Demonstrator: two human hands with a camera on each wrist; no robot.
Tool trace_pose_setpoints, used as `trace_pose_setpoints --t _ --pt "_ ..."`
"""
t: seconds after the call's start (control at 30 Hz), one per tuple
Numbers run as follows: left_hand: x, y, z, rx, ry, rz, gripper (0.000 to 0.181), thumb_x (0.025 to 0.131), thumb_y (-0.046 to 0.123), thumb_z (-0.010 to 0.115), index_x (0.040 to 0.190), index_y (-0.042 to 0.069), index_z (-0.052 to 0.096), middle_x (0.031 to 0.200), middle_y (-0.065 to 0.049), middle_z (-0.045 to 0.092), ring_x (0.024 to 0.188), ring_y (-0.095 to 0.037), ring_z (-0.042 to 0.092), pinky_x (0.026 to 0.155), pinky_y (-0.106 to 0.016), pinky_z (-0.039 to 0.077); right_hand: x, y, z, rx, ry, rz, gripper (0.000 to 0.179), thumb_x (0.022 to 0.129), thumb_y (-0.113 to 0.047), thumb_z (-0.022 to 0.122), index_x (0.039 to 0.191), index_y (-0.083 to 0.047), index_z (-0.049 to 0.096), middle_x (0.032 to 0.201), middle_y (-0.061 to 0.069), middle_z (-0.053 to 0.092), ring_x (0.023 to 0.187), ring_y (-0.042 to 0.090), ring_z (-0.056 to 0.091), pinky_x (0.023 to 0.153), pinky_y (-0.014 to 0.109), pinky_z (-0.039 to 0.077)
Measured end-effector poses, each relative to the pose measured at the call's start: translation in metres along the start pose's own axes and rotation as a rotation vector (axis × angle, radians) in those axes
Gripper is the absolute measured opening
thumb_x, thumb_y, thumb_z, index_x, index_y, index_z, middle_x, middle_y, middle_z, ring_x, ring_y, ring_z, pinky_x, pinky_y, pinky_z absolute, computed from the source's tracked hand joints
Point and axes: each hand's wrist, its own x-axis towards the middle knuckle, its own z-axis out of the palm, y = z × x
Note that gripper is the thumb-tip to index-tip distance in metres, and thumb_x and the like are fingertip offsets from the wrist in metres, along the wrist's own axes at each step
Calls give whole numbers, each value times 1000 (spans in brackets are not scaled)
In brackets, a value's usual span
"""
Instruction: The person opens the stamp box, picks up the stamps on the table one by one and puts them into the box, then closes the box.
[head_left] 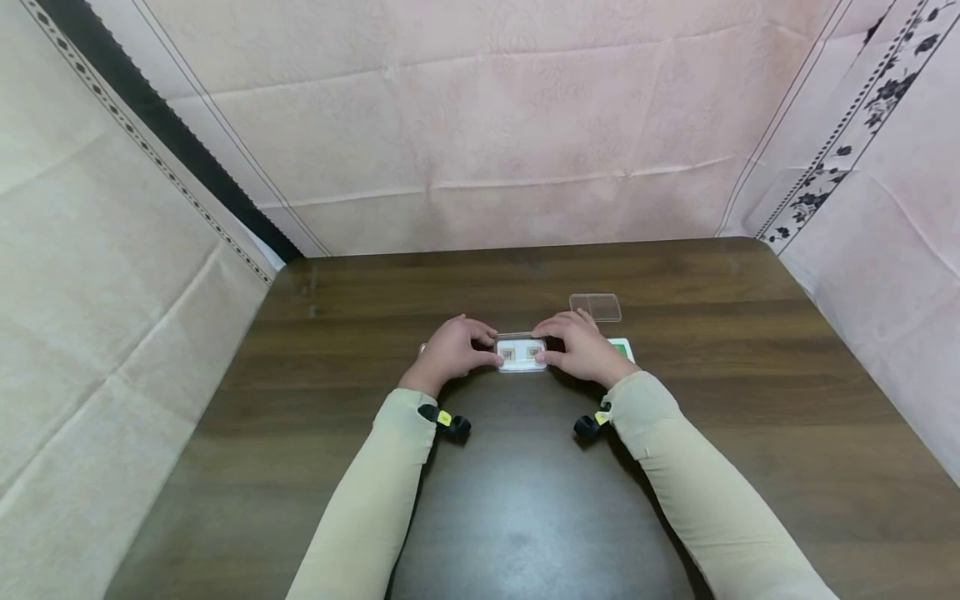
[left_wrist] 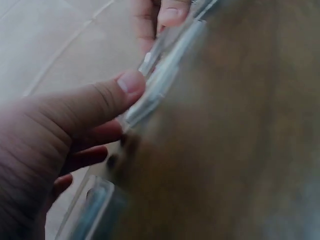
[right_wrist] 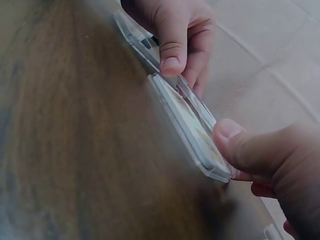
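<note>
A small clear plastic case point(head_left: 521, 354) with a white insert and two small brownish squares lies flat between my hands, just over the table. My left hand point(head_left: 453, 354) pinches its left end, thumb at the near side and fingers behind. At the right end my right hand point(head_left: 581, 346) does the same. In the right wrist view a clear lid point(right_wrist: 198, 107) stands tilted along the case's far side, between the thumbs and fingers. Another clear case point(left_wrist: 95, 210) lies beneath my left hand, mostly hidden in the head view.
Beyond my right hand a separate clear lid point(head_left: 606, 307) lies on the brown wooden table point(head_left: 360, 333). A white case with green point(head_left: 621, 347) sits partly under the right hand. Pale cloth walls point(head_left: 480, 150) enclose the table's back and sides.
</note>
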Motion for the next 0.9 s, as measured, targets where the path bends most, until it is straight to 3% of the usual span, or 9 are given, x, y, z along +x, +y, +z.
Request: trace_pose_setpoints --t 0.2,0.4,0.63,0.9 --pt "-5 2 0 38 51 94 26 79 39 87 91 16 82 116 5 73 114 -14 62 121 -39 25 -3 4 3 15 33 -22 41 93 -29 75 129 -11 69 136 8 63 135 32 46 120 62 7" --pt "-7 2 2 60 97 140 27 76 41 89 87 18 79 114 6 73 112 -14 61 118 -38 30 -7 6 6 7 86 -56 43 90 -30 78 128 -11 70 134 6 64 133 32 48 119 63 9" --pt "-9 0 7 92 105 134 49 75 47 88 113 17 77 115 4 73 112 -18 57 108 -39 40 -11 6 9 2 86 -68 44 89 -31 79 128 -12 70 134 5 64 133 30 47 120 61 9" --pt "-11 1 9 155 89 150 57 76 52 86 121 19 75 119 3 72 115 -18 52 108 -40 39 -14 7 10 -11 88 -83 47 88 -31 80 129 -11 69 134 6 64 132 31 49 118 63 11"
